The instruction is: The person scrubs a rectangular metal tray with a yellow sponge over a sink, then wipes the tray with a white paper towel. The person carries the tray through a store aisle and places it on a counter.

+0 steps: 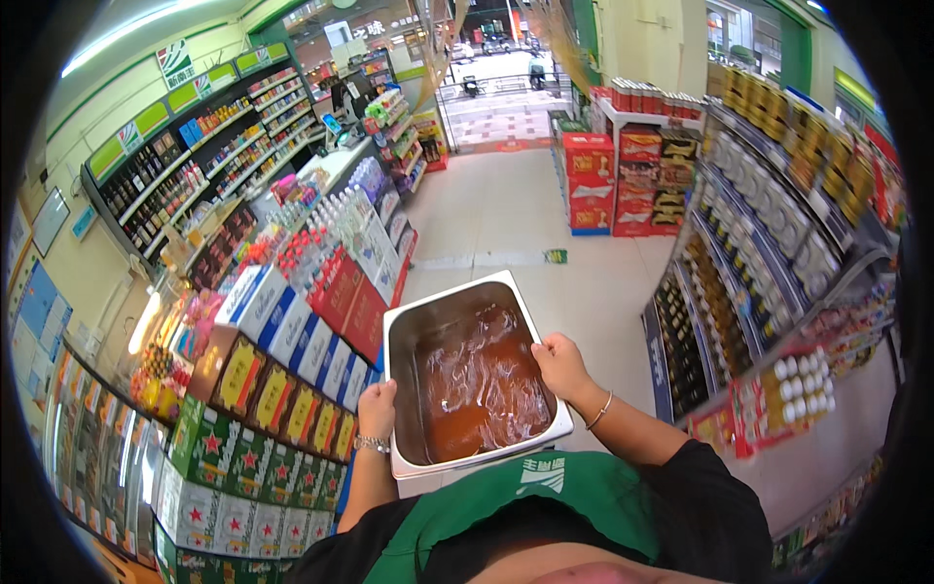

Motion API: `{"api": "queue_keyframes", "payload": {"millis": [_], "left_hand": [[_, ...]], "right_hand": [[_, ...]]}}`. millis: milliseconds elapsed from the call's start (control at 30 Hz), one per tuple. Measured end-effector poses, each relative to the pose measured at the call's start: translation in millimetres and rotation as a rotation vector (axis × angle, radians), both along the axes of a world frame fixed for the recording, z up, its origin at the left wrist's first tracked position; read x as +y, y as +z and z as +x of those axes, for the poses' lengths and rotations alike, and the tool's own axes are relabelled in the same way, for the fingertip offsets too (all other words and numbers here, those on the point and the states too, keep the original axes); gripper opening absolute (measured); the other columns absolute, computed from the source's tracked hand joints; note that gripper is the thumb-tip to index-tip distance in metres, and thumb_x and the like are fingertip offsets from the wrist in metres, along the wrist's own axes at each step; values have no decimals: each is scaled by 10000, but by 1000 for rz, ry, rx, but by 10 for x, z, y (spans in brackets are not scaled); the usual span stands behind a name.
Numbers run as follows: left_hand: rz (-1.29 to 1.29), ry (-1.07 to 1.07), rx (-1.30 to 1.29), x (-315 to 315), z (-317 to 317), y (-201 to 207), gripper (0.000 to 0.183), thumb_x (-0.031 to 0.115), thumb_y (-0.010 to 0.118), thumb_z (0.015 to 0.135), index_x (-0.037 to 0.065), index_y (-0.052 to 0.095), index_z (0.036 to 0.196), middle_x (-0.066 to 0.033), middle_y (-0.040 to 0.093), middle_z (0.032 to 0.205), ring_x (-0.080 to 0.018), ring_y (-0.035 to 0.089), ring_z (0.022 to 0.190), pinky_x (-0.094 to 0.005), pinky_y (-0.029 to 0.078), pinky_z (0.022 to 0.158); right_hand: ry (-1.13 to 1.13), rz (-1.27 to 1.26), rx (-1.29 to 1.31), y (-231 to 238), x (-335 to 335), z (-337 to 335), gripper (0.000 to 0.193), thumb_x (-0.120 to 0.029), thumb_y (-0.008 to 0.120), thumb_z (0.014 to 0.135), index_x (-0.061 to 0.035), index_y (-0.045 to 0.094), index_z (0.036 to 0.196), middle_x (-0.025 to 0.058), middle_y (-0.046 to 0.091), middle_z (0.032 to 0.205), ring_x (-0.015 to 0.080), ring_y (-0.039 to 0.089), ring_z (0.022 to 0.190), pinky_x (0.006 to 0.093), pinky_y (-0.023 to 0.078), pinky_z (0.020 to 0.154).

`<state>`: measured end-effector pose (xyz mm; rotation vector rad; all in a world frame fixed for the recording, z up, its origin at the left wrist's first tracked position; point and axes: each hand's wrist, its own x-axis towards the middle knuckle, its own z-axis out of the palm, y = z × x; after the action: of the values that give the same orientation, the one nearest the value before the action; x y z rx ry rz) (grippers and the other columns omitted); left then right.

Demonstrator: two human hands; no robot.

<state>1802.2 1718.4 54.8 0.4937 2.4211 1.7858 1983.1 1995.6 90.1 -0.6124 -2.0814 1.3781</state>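
Note:
A deep rectangular steel food pan (413,336) is held out in front of my body, slightly turned. Reddish-brown liquid (482,375) fills its lower part, and the surface ripples with bright reflections. My left hand (377,411) grips the left rim, thumb on top. On the opposite side my right hand (561,367) is closed round the right rim, higher up than the left. The fingers under the rim are hidden on both sides. A watch-like metal band circles my left wrist and a thin bracelet my right.
Stacked drink cartons (272,389) stand close on my left, with bottles behind them. To the right is a long shelf of cans and bottles (749,234). Red boxes (590,180) stand farther ahead. A tiled aisle (486,219) runs between them to the doorway (501,97).

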Motion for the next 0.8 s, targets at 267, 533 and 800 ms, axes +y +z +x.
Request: {"api": "queue_keyframes", "payload": {"millis": [267, 533, 800], "left_hand": [[58, 159, -39, 2218, -2075, 328, 358, 255, 599, 861, 68, 470, 584, 53, 435, 540, -44, 347, 495, -252, 283, 430], [6, 98, 19, 4405, -4649, 442, 337, 223, 577, 878, 62, 480, 599, 59, 426, 547, -40, 332, 505, -244, 284, 447], [-20, 23, 17, 6841, -7258, 460, 337, 246, 572, 882, 68, 482, 610, 72, 413, 577, -38, 322, 541, -241, 284, 475]], "right_hand": [[101, -66, 50, -20, 2347, -2538, 213, -154, 567, 838, -2, 511, 700, 65, 506, 608, 145, 480, 573, 313, 409, 537], [61, -132, 105, -7, 4450, -5026, 219, -164, 573, 847, -10, 516, 702, 31, 505, 602, 104, 457, 560, 287, 404, 517], [7, -68, 86, 178, 6814, -7261, 241, -172, 555, 852, -14, 497, 679, 72, 491, 568, 152, 468, 534, 331, 397, 513]]}}
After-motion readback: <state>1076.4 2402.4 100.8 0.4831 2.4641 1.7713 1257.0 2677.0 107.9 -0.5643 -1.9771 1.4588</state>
